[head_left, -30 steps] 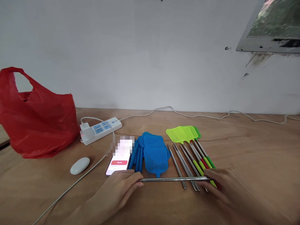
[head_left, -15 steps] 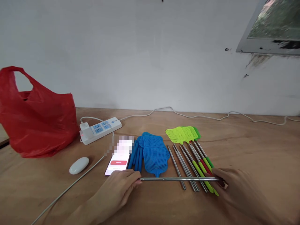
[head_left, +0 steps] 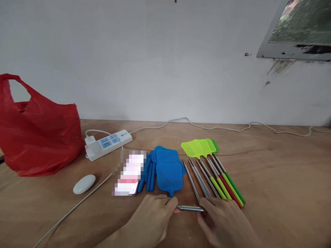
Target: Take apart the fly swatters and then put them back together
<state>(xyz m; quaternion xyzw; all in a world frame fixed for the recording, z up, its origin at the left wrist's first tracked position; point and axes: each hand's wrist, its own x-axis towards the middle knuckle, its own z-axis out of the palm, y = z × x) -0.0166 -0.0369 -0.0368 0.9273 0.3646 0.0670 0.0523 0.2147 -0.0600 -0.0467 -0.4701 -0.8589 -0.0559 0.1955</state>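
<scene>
Near the table's front, my left hand (head_left: 151, 218) is closed on the left end of a metal rod (head_left: 190, 208). My right hand (head_left: 223, 220) grips the same rod from the right, so only a short, stepped silver stretch shows between them. Just beyond the left hand lie overlapping blue fly swatter heads (head_left: 169, 175), with blue handles (head_left: 151, 175) beside them. Past the right hand are loose metal rods (head_left: 191, 179) and several fly swatters with lime and green heads (head_left: 198, 148), metal shafts and coloured grips (head_left: 234, 189). The right hand hides the lower ends of some rods.
A phone (head_left: 130, 174) with a lit screen lies left of the blue handles. Farther left are a white mouse-shaped object (head_left: 84, 184), a power strip (head_left: 108, 144) with a plugged-in charger, and a red plastic bag (head_left: 43, 137). White cable (head_left: 69, 208) crosses the wooden table.
My hands have come closer together, the right one moving left and the left one right. Much less of the rod shows between them. The view has shifted slightly.
</scene>
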